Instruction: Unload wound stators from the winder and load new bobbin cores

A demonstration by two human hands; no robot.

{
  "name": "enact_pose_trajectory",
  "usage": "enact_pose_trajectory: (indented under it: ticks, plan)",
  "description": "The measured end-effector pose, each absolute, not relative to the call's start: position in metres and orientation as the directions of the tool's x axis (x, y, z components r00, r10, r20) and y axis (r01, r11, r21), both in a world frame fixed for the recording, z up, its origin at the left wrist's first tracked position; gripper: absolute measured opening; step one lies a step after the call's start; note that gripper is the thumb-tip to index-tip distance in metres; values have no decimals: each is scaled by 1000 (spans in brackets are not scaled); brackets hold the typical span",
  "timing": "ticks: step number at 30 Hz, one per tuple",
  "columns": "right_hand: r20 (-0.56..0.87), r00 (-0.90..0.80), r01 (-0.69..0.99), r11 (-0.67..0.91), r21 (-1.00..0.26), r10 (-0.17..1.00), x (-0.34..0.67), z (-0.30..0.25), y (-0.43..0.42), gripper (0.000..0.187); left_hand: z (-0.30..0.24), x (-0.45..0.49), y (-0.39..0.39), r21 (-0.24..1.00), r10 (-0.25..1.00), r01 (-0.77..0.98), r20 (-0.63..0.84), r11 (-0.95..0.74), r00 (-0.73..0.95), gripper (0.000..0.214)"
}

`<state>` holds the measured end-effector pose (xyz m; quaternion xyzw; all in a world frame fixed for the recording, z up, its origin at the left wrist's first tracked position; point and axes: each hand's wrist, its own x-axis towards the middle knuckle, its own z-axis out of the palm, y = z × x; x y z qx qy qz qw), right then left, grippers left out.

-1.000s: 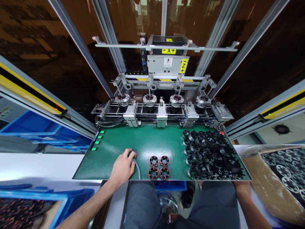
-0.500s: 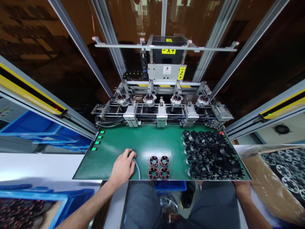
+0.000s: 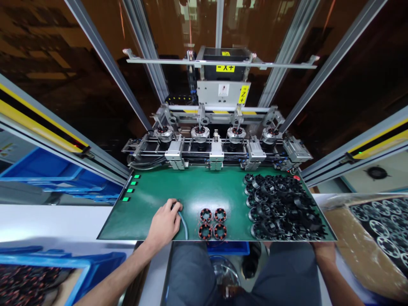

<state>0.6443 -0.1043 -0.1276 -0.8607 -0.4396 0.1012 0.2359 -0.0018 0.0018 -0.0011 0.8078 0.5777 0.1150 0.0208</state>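
Note:
My left hand (image 3: 165, 221) rests on the green worktop (image 3: 149, 187) with its fingers curled over a small dark object. From under the fingers runs a curved blue-grey handle or cord (image 3: 185, 227); the hand hides the rest, so its kind is unclear. To the right of this hand lie several wound stator rings (image 3: 205, 215) with copper coils, set in two rows. My right hand (image 3: 323, 250) is low at the worktop's front right edge, beside my leg, its fingers hidden under the edge. Behind the worktop, a winding machine (image 3: 216, 148) holds several stators (image 3: 236, 132) in a row.
Many black ring parts (image 3: 280, 208) are heaped on the worktop's right side. A blue bin (image 3: 105, 263) of wound parts stands at lower left, and a plastic-lined box (image 3: 350, 246) of rings at right. Aluminium posts (image 3: 105, 63) and yellow-striped side bars (image 3: 41, 123) frame the machine.
Parts of the machine's upper carriage and winding heads have shifted slightly, and copper wires above show differently. Both my hands have stayed in place.

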Motion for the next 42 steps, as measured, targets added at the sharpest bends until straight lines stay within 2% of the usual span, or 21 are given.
enact_pose_trajectory:
  ticks: [5, 11, 20, 26, 32, 42]
  plan:
    - [-20, 653, 621, -551, -558, 757, 641, -124, -102, 97, 1, -1, 1, 175, 937, 927, 177, -331, 301, 21]
    - [-39, 640, 587, -521, -620, 767, 633, -115, -100, 113, 0, -1, 1, 164, 935, 929, 186, -332, 301, 20]
    - [-101, 687, 513, -579, -634, 719, 632, -115, -101, 121, -1, -2, 1, 168, 941, 931, 153, -325, 301, 20]
    - [-75, 682, 523, -557, -645, 727, 628, -113, -101, 120, 1, -1, 1, 166, 943, 933, 145, -320, 298, 21]
    - [-46, 666, 547, -529, -649, 745, 628, -111, -102, 106, 2, -1, 1, 178, 943, 930, 150, -320, 296, 22]
    - [-39, 654, 585, -537, -607, 756, 629, -111, -102, 95, 2, -1, 1, 146, 936, 930, 163, -337, 313, 21]
